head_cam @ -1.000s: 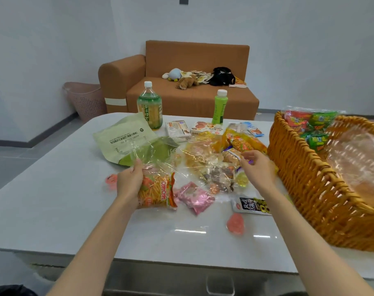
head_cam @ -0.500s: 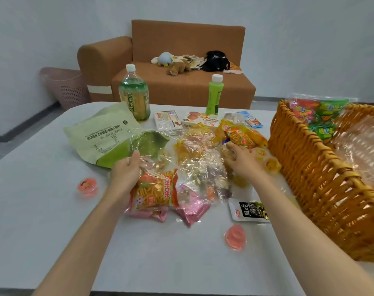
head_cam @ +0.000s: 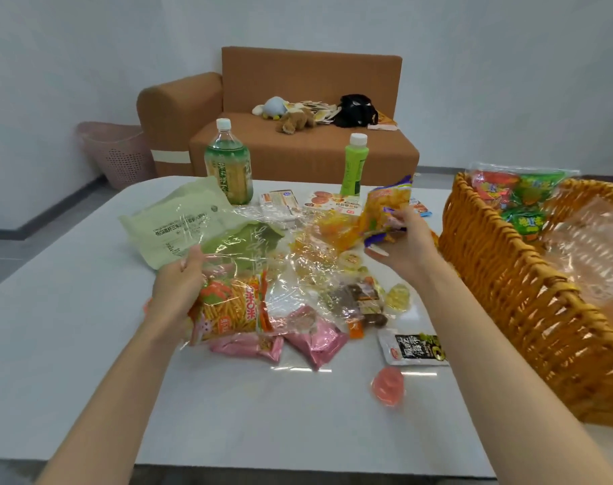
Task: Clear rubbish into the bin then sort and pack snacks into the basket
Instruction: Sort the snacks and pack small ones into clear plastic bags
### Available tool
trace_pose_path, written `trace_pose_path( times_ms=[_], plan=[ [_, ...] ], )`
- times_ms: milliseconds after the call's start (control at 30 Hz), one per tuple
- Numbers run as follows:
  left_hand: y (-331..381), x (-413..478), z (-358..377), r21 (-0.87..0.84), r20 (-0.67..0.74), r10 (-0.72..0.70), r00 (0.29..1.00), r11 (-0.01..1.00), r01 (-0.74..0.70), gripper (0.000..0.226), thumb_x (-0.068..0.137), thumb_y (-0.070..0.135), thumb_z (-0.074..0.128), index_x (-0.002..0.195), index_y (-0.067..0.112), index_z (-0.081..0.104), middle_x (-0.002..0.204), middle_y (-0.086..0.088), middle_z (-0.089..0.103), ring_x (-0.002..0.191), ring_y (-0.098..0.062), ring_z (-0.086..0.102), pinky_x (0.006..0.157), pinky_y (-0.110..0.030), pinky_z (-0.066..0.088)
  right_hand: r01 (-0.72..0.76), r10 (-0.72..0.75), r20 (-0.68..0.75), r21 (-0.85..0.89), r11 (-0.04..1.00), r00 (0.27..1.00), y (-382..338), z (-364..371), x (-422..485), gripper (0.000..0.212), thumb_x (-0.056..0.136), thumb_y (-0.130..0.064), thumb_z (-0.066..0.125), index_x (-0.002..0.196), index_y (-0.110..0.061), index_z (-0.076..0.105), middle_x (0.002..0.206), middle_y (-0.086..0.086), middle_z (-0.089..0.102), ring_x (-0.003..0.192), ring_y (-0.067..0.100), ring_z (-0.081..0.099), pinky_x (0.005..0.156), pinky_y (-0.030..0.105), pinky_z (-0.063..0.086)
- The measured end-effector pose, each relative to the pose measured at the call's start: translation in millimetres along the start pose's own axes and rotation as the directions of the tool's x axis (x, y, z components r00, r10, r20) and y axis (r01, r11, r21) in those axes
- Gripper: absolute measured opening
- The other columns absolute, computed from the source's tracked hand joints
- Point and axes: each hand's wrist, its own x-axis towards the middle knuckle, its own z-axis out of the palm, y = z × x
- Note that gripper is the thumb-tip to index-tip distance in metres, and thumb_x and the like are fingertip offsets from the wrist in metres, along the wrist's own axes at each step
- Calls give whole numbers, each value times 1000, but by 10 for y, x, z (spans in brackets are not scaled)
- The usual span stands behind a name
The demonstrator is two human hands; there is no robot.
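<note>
My right hand (head_cam: 401, 239) grips an orange and purple snack packet (head_cam: 385, 211) and holds it lifted above the pile, just left of the wicker basket (head_cam: 507, 292). My left hand (head_cam: 180, 285) holds the edge of a clear plastic bag (head_cam: 263, 260) that covers a packet of stick snacks (head_cam: 233, 306). Two pink packets (head_cam: 291, 341), a black and white packet (head_cam: 417, 348), jelly cups (head_cam: 389, 383) and small sweets lie on the white table (head_cam: 88, 344). The basket holds red and green packets (head_cam: 518, 197).
A large green pouch (head_cam: 179, 222) lies at the left of the pile. A big tea bottle (head_cam: 228, 166) and a slim green bottle (head_cam: 352, 166) stand behind, with small boxes (head_cam: 329, 201) between. A pink bin (head_cam: 114, 152) stands beside the brown sofa (head_cam: 298, 134).
My right hand has taken the orange and purple packet out of the pile and raised it. My left hand has stayed on the clear bag over the stick snacks.
</note>
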Motion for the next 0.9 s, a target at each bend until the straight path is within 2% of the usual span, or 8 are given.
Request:
trace_pose_path(
  times_ms=[67, 167, 300, 433, 533, 633, 733, 900],
  plan=[
    [14, -59, -61, -1, 2, -10, 1000, 1000, 10, 49, 100, 45, 40, 80, 11, 70, 67, -2, 67, 68, -26, 60, 53, -27, 42, -81, 57, 144, 169, 982, 988, -47, -12, -218, 27, 94, -34, 45, 90, -11, 59, 100, 11, 64, 98, 27, 63, 97, 45, 45],
    [8, -175, -157, -17, 29, -14, 999, 1000, 15, 44, 101, 42, 42, 75, 13, 64, 70, -4, 61, 60, -19, 55, 47, -25, 37, -154, 115, 170, 238, 959, 979, -26, -62, -495, 47, 86, -45, 63, 117, -10, 60, 117, 12, 63, 110, 27, 60, 93, 42, 49],
    [-75, -308, -309, 7, 71, -48, 996, 999, 48, 44, 99, 48, 41, 85, 16, 68, 74, -4, 58, 61, -18, 52, 51, -27, 35, -187, 162, 188, 124, 975, 969, -4, -120, -794, 34, 87, -29, 67, 116, -12, 59, 118, 12, 60, 102, 23, 61, 85, 36, 52],
    [-75, -491, -409, -1, 102, -45, 994, 999, 46, 47, 100, 46, 40, 79, 16, 69, 75, -2, 64, 61, -15, 55, 49, -21, 39, -199, 162, 217, 160, 967, 963, 22, -159, -917, 37, 95, -8, 57, 131, -13, 50, 120, 2, 59, 91, -3, 64, 67, 12, 53],
    [-54, -542, -480, -26, 108, -68, 992, 997, 71, 45, 99, 47, 40, 83, 18, 70, 83, -3, 68, 73, -19, 63, 65, -29, 48, -107, 86, 300, 56, 993, 950, 100, -172, -971, 62, 88, 3, 59, 142, -17, 37, 124, 17, 61, 100, 27, 67, 60, 36, 59],
    [-67, -551, -536, -19, 128, -110, 986, 993, 113, 58, 96, 53, 42, 103, 2, 68, 90, -10, 65, 78, -25, 60, 72, -34, 47, -121, 124, 305, -29, 992, 944, 162, -102, -1051, 57, 88, 10, 54, 125, -32, 46, 94, 12, 70, 71, 24, 70, 53, 37, 58],
    [-111, -524, -560, -37, 138, -131, 982, 990, 137, 49, 98, 48, 43, 88, 8, 69, 85, -9, 65, 74, -23, 60, 70, -31, 47, -108, 110, 302, -24, 994, 947, 202, -75, -1099, 44, 89, 10, 51, 116, -25, 52, 109, 16, 68, 79, 27, 72, 63, 49, 59],
    [-91, -471, -593, -129, 135, -122, 983, 982, 139, 39, 100, 42, 42, 79, 20, 65, 79, -7, 65, 71, -21, 60, 67, -30, 48, -140, 119, 229, 81, 987, 966, 189, -145, -1000, 51, 86, 12, 51, 128, -16, 46, 115, 18, 64, 76, 28, 72, 55, 39, 58]
  ],
)
